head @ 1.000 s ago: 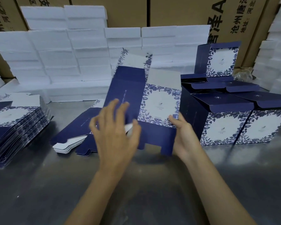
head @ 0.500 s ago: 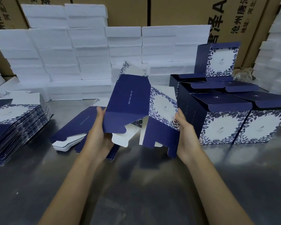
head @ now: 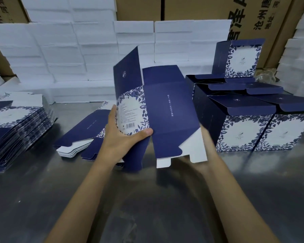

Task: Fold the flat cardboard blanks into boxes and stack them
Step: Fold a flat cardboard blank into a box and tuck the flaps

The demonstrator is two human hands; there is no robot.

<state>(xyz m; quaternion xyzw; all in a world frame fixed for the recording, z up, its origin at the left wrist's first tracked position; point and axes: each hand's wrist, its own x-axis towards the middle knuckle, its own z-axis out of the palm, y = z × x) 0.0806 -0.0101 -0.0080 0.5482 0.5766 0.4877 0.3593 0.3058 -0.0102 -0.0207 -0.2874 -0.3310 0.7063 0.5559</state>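
I hold a navy and white floral cardboard blank (head: pixel 167 113) above the metal table, opened into a sleeve with its flaps loose. My left hand (head: pixel 123 137) grips its left printed panel, thumb across the bottom edge. My right hand (head: pixel 197 162) is under the blank's lower right white flaps, mostly hidden by them. A small pile of flat blanks (head: pixel 82 135) lies behind my left hand. A thick stack of flat blanks (head: pixel 14 123) lies at the far left. Folded boxes (head: pixel 244 127) stand stacked on the right.
White foam boxes (head: pixel 98 50) are piled along the back and at the far right. Brown shipping cartons (head: pixel 263 20) stand behind them. The steel table (head: pixel 147 207) stretches in front of me.
The blank has risen and turned, opening from flat into a sleeve. My left hand moved from the pile onto its left panel; my right hand slid beneath the bottom flaps.
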